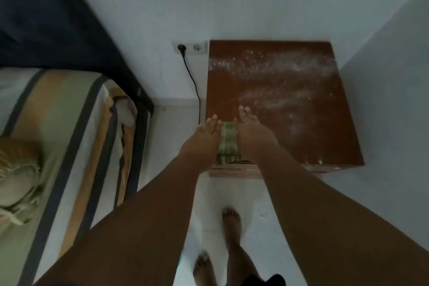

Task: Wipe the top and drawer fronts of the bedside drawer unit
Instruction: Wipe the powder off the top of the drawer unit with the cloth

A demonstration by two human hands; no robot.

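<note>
The bedside drawer unit [301, 137] is reddish-brown wood and stands in the corner of the room. White dust is scattered over the back and middle of its top. A green striped cloth [228, 140] lies on the top at the front left corner. My left hand [206, 133] rests on the cloth's left side, and my right hand [251, 129] on its right side. Both hands have their fingers stretched forward and lie flat. The drawer fronts are hidden from this angle, apart from a thin strip at the front edge.
A bed [58, 146] with a striped sheet and dark frame stands to the left. A wall socket [189, 48] holds a black cable [196, 90] that runs down between the bed and the unit. My bare feet [229, 225] stand on the white floor.
</note>
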